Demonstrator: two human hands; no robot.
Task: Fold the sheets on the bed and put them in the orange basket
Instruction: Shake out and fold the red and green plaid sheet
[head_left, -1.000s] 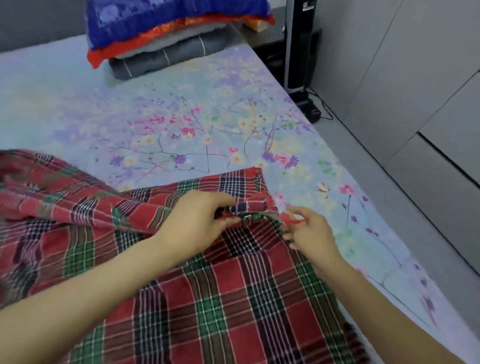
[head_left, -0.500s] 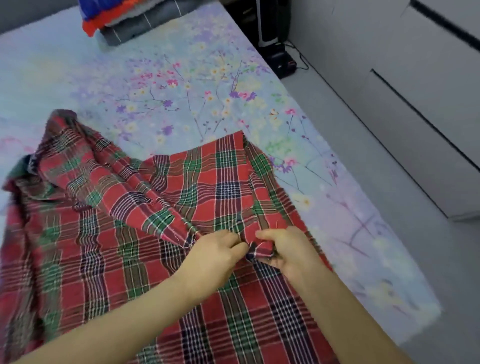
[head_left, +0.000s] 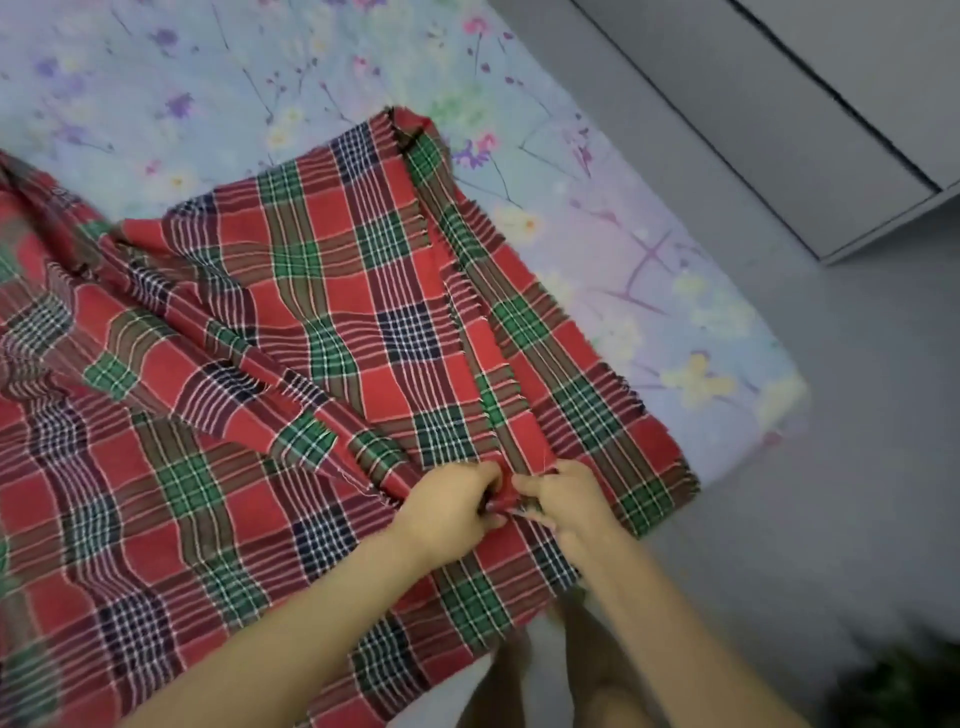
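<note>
A red, green and navy plaid sheet (head_left: 322, 312) lies spread and partly folded over the near corner of the bed (head_left: 649, 270), which has a pale floral cover. Its front edge hangs over the bed's side. My left hand (head_left: 452, 512) and my right hand (head_left: 561, 501) meet at a corner of the sheet near the bed's edge. Each pinches the cloth there, fingertips almost touching. A diagonal fold runs from that corner up to the left. The orange basket is out of view.
Grey floor (head_left: 831, 467) runs along the right of the bed. A grey cabinet (head_left: 779, 104) stands at the upper right. My legs (head_left: 571, 675) show below the hanging sheet. Something dark and blurred (head_left: 904, 691) sits at the bottom right corner.
The sheet corner has been drawn toward me to the bed's near edge, with both hands staying pinched on it. My view has tipped down; the stacked bedding at the far end has left the frame.
</note>
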